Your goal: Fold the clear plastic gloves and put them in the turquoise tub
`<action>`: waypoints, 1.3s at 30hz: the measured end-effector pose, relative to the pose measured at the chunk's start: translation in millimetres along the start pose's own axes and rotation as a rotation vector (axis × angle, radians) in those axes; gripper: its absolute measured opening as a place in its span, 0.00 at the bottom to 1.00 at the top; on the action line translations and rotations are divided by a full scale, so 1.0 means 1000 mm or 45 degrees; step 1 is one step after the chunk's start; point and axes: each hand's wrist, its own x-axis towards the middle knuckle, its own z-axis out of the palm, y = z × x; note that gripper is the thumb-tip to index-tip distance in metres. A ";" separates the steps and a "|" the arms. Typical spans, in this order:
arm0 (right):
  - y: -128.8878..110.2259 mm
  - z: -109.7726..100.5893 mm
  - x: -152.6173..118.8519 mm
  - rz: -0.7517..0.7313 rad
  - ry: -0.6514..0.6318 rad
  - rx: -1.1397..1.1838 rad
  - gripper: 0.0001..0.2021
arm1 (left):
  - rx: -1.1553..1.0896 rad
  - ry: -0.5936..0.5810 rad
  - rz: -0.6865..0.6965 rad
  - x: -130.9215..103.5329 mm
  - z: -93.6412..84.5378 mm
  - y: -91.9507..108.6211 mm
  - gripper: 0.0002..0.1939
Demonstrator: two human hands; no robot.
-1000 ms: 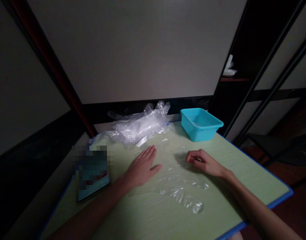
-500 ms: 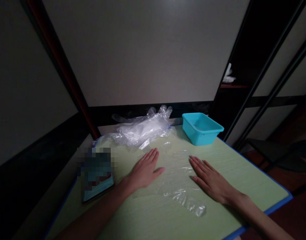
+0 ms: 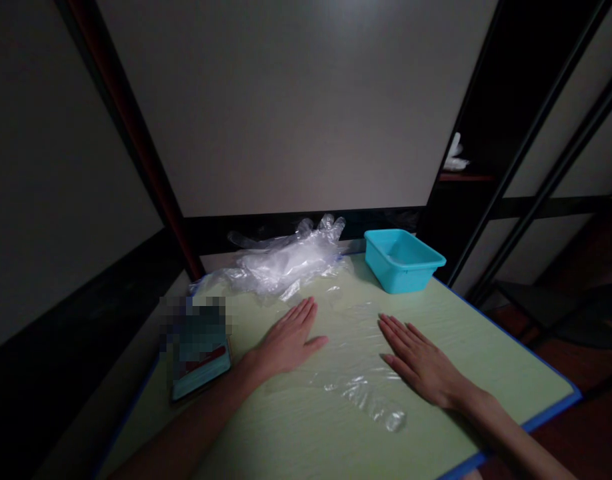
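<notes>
"The left hand (image 3: 289,343) lies flat, fingers outstretched, clasping nothing; and the right hand (image 3: 423,363)?"

"Flat as well, gripping nothing; what looks like a clear plastic glove (image 3: 359,383) lies spread between them on the table (image 3: 286,437), wrinkled at its near end."

"What could go wrong?"

"Thin film might cling to a lifting palm and ruck up; uneven pressing could skew it."

"And the count?"

"Two hands; apparently one spread glove, though layers are hard to tell; behind it, one glove heap (image 3: 286,263), too tangled to number; one turquoise basin (image 3: 406,279); one partly blurred object (image 3: 203,379); one table."
</notes>
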 end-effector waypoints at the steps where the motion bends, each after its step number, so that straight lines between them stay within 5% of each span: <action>1: 0.000 0.000 0.000 -0.002 0.003 0.004 0.28 | 0.001 -0.002 0.004 0.000 0.000 -0.001 0.36; 15: -0.005 -0.006 0.002 0.026 -0.053 -0.007 0.28 | 0.042 -0.050 0.013 -0.003 -0.003 -0.009 0.36; 25: 0.022 -0.015 0.006 -0.060 -0.168 0.048 0.28 | 0.037 -0.054 -0.079 0.002 0.000 0.009 0.38; 34: 0.025 -0.012 0.006 -0.059 -0.147 0.047 0.28 | 0.051 -0.190 -0.009 -0.005 -0.012 -0.004 0.41; 39: 0.025 -0.013 0.007 -0.067 -0.139 0.046 0.28 | 0.006 -0.116 0.080 0.010 -0.032 0.034 0.39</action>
